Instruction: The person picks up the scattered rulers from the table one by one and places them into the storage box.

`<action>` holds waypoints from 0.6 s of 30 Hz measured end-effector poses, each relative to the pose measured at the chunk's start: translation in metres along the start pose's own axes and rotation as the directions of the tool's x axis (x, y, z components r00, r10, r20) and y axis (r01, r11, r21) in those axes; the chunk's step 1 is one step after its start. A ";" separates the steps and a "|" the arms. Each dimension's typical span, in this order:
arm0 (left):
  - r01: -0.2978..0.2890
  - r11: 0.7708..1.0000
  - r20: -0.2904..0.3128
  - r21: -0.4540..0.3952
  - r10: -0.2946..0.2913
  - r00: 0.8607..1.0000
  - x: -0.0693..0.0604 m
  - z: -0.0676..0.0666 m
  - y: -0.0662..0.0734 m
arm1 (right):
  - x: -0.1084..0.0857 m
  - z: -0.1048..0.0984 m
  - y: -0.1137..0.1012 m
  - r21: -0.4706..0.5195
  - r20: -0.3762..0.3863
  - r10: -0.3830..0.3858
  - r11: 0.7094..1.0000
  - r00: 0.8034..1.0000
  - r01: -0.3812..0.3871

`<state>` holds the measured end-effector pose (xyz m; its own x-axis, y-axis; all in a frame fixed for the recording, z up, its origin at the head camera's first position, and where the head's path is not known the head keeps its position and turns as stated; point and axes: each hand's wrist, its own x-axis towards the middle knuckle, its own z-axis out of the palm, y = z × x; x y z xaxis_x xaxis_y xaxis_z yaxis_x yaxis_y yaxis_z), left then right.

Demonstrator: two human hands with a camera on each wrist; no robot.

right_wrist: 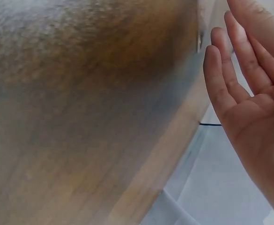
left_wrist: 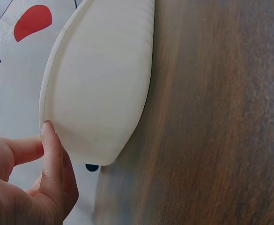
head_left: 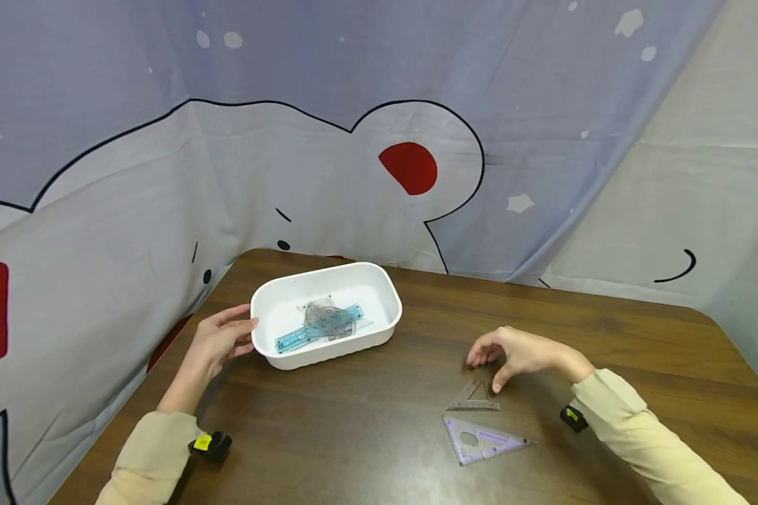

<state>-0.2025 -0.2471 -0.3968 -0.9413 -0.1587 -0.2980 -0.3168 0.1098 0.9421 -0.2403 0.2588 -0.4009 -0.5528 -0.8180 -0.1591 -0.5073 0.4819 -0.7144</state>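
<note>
At the left, my left hand (head_left: 222, 337) holds the near-left end of a white plastic basin (head_left: 382, 335) by its rim. The left wrist view shows the fingertips (left_wrist: 48, 127) at the edge of that basin (left_wrist: 99, 79). Inside the basin lie a blue ruler (head_left: 293, 339) and a clear protractor (head_left: 335, 321), overlapping. My right hand (head_left: 523, 351) hovers with thumb and fingers apart, just behind a small clear set square (head_left: 474, 405). Nearer to me lies a purple-tinted set square (head_left: 483, 442). In the right wrist view the right hand (right_wrist: 254, 103) holds nothing visible.
All of this is on a brown wooden table (head_left: 354, 435). A patterned cloth (head_left: 316, 182) hangs behind it and along the sides. Dark wrist devices (head_left: 211, 445) sit on both sleeves.
</note>
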 end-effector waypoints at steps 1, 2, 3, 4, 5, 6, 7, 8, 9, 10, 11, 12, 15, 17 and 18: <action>-0.001 1.000 0.000 -0.003 0.001 1.000 0.000 0.000 0.000 | 0.001 0.001 0.001 -0.011 0.003 -0.003 1.000 1.000 0.003; -0.002 1.000 0.001 -0.004 0.002 1.000 0.000 0.000 0.000 | 0.001 0.002 0.001 -0.022 0.005 -0.008 1.000 1.000 0.008; -0.002 1.000 0.001 -0.003 0.002 1.000 0.000 0.000 0.000 | 0.002 0.003 0.001 -0.038 0.005 -0.013 0.999 1.000 0.013; -0.002 1.000 0.000 -0.003 0.002 1.000 0.000 0.000 0.000 | 0.002 0.005 0.002 -0.054 0.004 -0.021 0.998 1.000 0.021; -0.001 1.000 -0.001 -0.003 0.001 1.000 0.000 0.001 0.000 | 0.003 0.006 0.002 -0.073 0.002 -0.030 0.997 1.000 0.030; 0.000 1.000 -0.001 -0.001 0.000 1.000 0.000 0.001 0.001 | 0.003 0.008 0.002 -0.086 0.001 -0.036 0.996 0.999 0.036; 0.000 1.000 -0.002 0.000 0.000 1.000 -0.001 0.001 0.001 | 0.004 0.009 0.002 -0.099 0.001 -0.042 0.994 0.999 0.042; 0.001 1.000 -0.003 0.001 -0.001 1.000 -0.001 0.001 0.001 | 0.004 0.009 0.002 -0.114 0.000 -0.048 0.992 0.999 0.048; 0.001 1.000 -0.004 0.003 -0.001 1.000 -0.001 0.001 0.001 | 0.005 0.010 0.001 -0.133 0.001 -0.054 0.990 0.999 0.053; 0.002 1.000 -0.004 0.004 -0.002 1.000 -0.001 0.001 0.001 | 0.005 0.011 0.001 -0.150 0.002 -0.060 0.987 0.998 0.059; 0.002 1.000 -0.005 0.006 -0.002 1.000 -0.001 0.001 0.001 | 0.005 0.011 0.000 -0.166 0.004 -0.061 0.984 0.998 0.061; 0.002 1.000 -0.005 0.007 -0.002 1.000 -0.001 0.001 0.001 | 0.005 0.011 -0.001 -0.181 0.006 -0.062 0.982 0.998 0.062; 0.003 1.000 -0.006 0.006 -0.003 1.000 -0.001 0.001 0.001 | 0.006 0.012 -0.004 -0.226 0.011 -0.067 0.972 0.998 0.068; 0.003 1.000 -0.007 0.006 -0.003 1.000 -0.001 0.001 0.001 | 0.007 0.012 -0.006 -0.237 0.017 -0.062 0.970 0.998 0.064; 0.004 1.000 -0.008 0.007 -0.003 1.000 0.000 0.001 0.000 | 0.008 0.012 -0.006 -0.239 0.021 -0.059 0.969 0.998 0.063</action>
<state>-0.2022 -0.2465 -0.3965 -0.9392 -0.1668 -0.3000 -0.3209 0.1160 0.9400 -0.2336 0.2460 -0.4056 -0.5080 -0.8515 -0.1303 -0.6843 0.4908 -0.5392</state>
